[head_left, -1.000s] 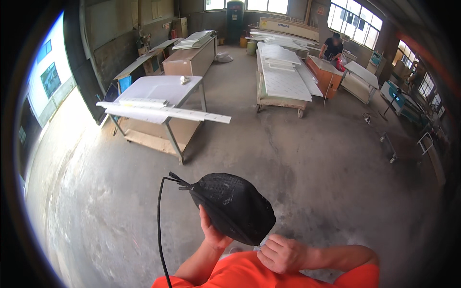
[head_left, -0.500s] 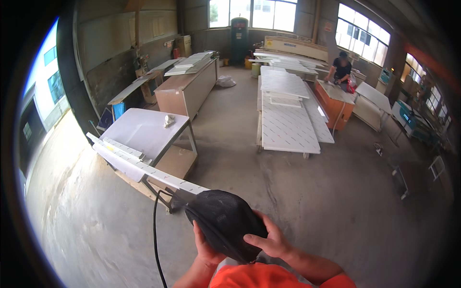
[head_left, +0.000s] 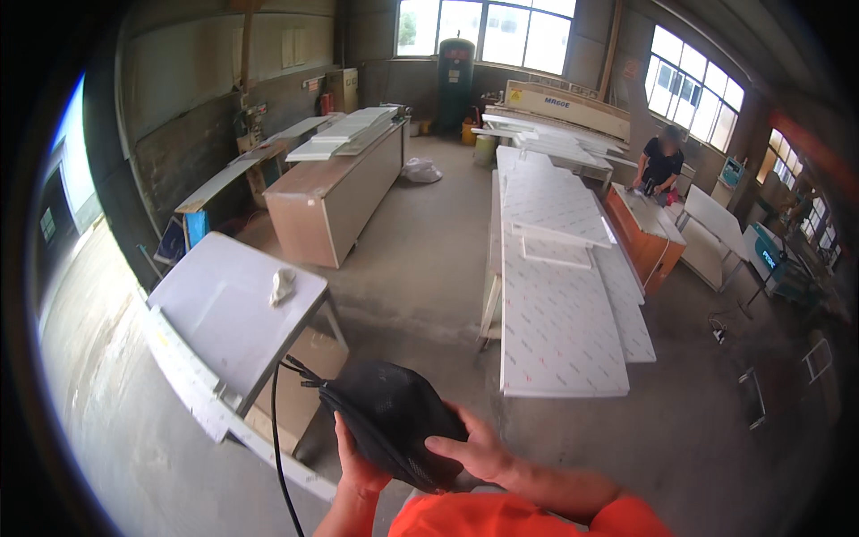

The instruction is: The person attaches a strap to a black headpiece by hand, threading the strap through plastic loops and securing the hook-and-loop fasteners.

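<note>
Between my two hands is a rounded black mesh-fabric pouch (head_left: 389, 416), held low in front of my body. My left hand (head_left: 360, 461) grips its left side, thumb up along the edge. On the other side my right hand (head_left: 479, 447) is wrapped round it, with the thumb pressed on top. What is inside cannot be seen. A black cable (head_left: 277, 438) hangs down left of the pouch, and short cord ends stick out at its upper left.
A pale table (head_left: 233, 286) with a crumpled white cloth (head_left: 282, 285) stands left, long white strips (head_left: 183, 358) along its near side. White panels (head_left: 559, 331) are stacked to the right. A wooden cabinet (head_left: 331, 201) stands further back. Another person (head_left: 660, 166) works at an orange bench (head_left: 640, 237).
My view has moved forward, so the table and panel stack appear nearer and larger. The pouch stays in both hands, slightly further left and lower in view.
</note>
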A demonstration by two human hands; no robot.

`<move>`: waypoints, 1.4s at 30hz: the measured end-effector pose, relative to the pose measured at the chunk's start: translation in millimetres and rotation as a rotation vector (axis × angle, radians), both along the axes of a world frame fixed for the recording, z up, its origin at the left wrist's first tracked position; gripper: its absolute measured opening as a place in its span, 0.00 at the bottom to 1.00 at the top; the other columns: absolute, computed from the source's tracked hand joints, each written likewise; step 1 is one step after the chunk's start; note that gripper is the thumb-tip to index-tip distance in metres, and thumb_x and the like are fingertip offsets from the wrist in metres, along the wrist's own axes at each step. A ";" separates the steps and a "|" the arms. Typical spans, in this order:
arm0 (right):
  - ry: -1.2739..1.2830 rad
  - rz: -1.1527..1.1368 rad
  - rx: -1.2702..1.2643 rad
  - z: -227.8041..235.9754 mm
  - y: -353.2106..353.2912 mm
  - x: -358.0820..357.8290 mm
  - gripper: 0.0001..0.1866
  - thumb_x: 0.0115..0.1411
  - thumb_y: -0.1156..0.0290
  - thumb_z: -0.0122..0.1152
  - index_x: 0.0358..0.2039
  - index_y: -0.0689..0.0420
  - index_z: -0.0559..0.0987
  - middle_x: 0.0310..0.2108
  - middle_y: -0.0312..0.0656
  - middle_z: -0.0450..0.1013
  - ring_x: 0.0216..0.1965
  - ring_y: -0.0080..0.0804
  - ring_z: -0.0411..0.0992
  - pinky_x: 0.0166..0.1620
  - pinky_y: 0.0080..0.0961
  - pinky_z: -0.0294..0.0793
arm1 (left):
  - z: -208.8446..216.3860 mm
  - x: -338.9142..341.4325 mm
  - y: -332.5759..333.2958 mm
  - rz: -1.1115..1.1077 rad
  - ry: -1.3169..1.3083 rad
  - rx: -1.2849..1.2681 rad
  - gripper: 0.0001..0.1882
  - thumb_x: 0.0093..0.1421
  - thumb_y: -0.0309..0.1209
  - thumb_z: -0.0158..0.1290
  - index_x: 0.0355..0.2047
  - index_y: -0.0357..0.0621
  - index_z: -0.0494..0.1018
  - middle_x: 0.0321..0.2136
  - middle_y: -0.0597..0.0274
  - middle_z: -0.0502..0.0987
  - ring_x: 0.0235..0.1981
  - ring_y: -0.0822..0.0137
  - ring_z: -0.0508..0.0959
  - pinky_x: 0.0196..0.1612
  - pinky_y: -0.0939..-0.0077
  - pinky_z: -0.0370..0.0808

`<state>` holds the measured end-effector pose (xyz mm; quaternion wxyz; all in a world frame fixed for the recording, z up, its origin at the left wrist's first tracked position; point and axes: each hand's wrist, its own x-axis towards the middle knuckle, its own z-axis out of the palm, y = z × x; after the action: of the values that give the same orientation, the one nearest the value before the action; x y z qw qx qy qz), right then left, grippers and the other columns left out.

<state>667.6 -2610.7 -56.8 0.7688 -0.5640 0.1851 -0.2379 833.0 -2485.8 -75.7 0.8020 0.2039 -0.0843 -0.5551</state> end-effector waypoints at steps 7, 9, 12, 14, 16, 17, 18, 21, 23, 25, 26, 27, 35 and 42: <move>-0.048 -0.135 -0.013 7.5 -193.6 79.8 0.40 0.63 0.67 0.73 0.69 0.67 0.63 0.58 0.42 0.73 0.58 0.27 0.71 0.63 0.27 0.71 | 14.1 99.1 -215.0 -0.168 -0.095 0.044 0.52 0.61 0.74 0.46 0.72 0.48 0.61 0.69 0.54 0.67 0.68 0.49 0.67 0.71 0.48 0.62; -0.095 -0.199 0.055 1.6 -247.3 99.8 0.39 0.63 0.67 0.73 0.69 0.67 0.63 0.58 0.42 0.73 0.58 0.26 0.71 0.62 0.27 0.71 | 16.9 126.2 -281.1 -0.259 -0.096 0.038 0.53 0.61 0.75 0.46 0.72 0.48 0.60 0.69 0.55 0.67 0.68 0.49 0.67 0.71 0.49 0.62; -0.154 -0.314 0.008 -7.4 -327.2 127.1 0.39 0.63 0.67 0.72 0.69 0.67 0.63 0.57 0.42 0.73 0.57 0.26 0.71 0.62 0.26 0.71 | 24.0 158.7 -383.6 -0.328 -0.135 0.039 0.52 0.61 0.74 0.47 0.72 0.48 0.60 0.69 0.55 0.67 0.69 0.50 0.66 0.72 0.49 0.61; -0.213 -0.366 0.056 -7.4 -376.1 154.9 0.40 0.63 0.68 0.73 0.69 0.66 0.63 0.57 0.42 0.73 0.57 0.25 0.71 0.61 0.26 0.71 | 32.3 187.1 -444.6 -0.349 -0.164 0.074 0.51 0.62 0.73 0.47 0.72 0.48 0.60 0.69 0.54 0.67 0.69 0.50 0.66 0.72 0.49 0.61; -0.272 -0.371 0.175 -7.6 -426.8 179.6 0.40 0.62 0.69 0.73 0.69 0.66 0.63 0.56 0.41 0.73 0.56 0.25 0.72 0.61 0.26 0.72 | 34.3 213.3 -502.9 -0.361 -0.149 0.094 0.50 0.63 0.72 0.46 0.72 0.48 0.60 0.69 0.54 0.67 0.68 0.49 0.67 0.72 0.49 0.61; -0.233 -0.419 0.240 -10.5 -445.7 196.1 0.40 0.62 0.70 0.73 0.69 0.64 0.63 0.56 0.40 0.74 0.55 0.25 0.73 0.60 0.25 0.72 | 44.3 226.2 -527.7 -0.394 -0.136 0.078 0.47 0.66 0.70 0.43 0.72 0.48 0.60 0.68 0.54 0.67 0.68 0.49 0.68 0.71 0.49 0.62; -0.239 -0.442 0.252 -10.7 -460.7 207.8 0.39 0.62 0.70 0.73 0.69 0.64 0.64 0.55 0.40 0.74 0.55 0.25 0.73 0.60 0.25 0.73 | 41.7 235.5 -549.9 -0.380 -0.142 0.089 0.47 0.67 0.70 0.43 0.72 0.47 0.61 0.68 0.54 0.68 0.67 0.49 0.68 0.71 0.49 0.63; -0.198 -0.505 0.214 -8.1 -525.9 244.2 0.38 0.63 0.70 0.72 0.69 0.64 0.64 0.55 0.39 0.74 0.54 0.24 0.73 0.59 0.25 0.74 | 25.3 270.2 -624.0 -0.326 -0.209 0.103 0.44 0.70 0.67 0.40 0.72 0.46 0.61 0.68 0.53 0.68 0.67 0.49 0.68 0.71 0.52 0.64; -0.185 -0.553 0.203 -18.5 -571.7 270.1 0.37 0.63 0.70 0.72 0.68 0.64 0.65 0.55 0.39 0.74 0.54 0.24 0.73 0.59 0.25 0.74 | 6.6 301.3 -677.7 -0.367 -0.214 0.106 0.43 0.71 0.66 0.40 0.72 0.46 0.60 0.68 0.53 0.68 0.67 0.50 0.68 0.71 0.52 0.64; -0.164 -0.610 0.199 -31.7 -615.2 299.4 0.37 0.63 0.71 0.71 0.69 0.65 0.64 0.55 0.40 0.74 0.54 0.25 0.73 0.59 0.25 0.74 | -8.6 333.8 -732.9 -0.419 -0.226 0.102 0.42 0.71 0.65 0.40 0.72 0.45 0.60 0.68 0.53 0.67 0.67 0.50 0.68 0.71 0.53 0.63; -0.152 -0.636 0.197 -38.0 -638.8 314.1 0.37 0.64 0.72 0.71 0.69 0.65 0.64 0.55 0.40 0.75 0.54 0.25 0.74 0.60 0.25 0.73 | -12.9 349.4 -761.8 -0.443 -0.237 0.091 0.42 0.72 0.64 0.40 0.72 0.45 0.59 0.68 0.53 0.67 0.68 0.51 0.68 0.72 0.53 0.63; -0.142 -0.666 0.198 -40.1 -662.2 329.8 0.37 0.64 0.73 0.70 0.69 0.65 0.64 0.56 0.41 0.75 0.54 0.26 0.74 0.60 0.24 0.73 | -13.1 366.0 -790.4 -0.471 -0.250 0.084 0.42 0.72 0.64 0.40 0.72 0.45 0.59 0.69 0.53 0.67 0.68 0.51 0.67 0.72 0.53 0.62; -0.072 -0.938 0.186 -40.7 -827.6 397.7 0.36 0.63 0.71 0.71 0.68 0.65 0.66 0.57 0.42 0.74 0.57 0.28 0.72 0.62 0.29 0.71 | -42.8 435.9 -1018.6 -0.735 -0.279 0.169 0.39 0.73 0.60 0.42 0.71 0.43 0.60 0.66 0.54 0.70 0.66 0.55 0.69 0.71 0.57 0.64; -0.152 -1.312 0.192 -83.1 -963.5 390.2 0.37 0.61 0.73 0.72 0.67 0.65 0.66 0.57 0.43 0.73 0.57 0.29 0.71 0.63 0.29 0.70 | -90.1 390.9 -1212.1 -0.914 -0.312 0.188 0.31 0.76 0.53 0.42 0.65 0.38 0.66 0.60 0.54 0.75 0.59 0.57 0.76 0.64 0.62 0.73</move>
<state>1057.8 -3574.3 -139.9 0.5223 -0.2454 0.4556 -0.6777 1223.9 -3698.0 -165.8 0.4323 0.2985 -0.2337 -0.8182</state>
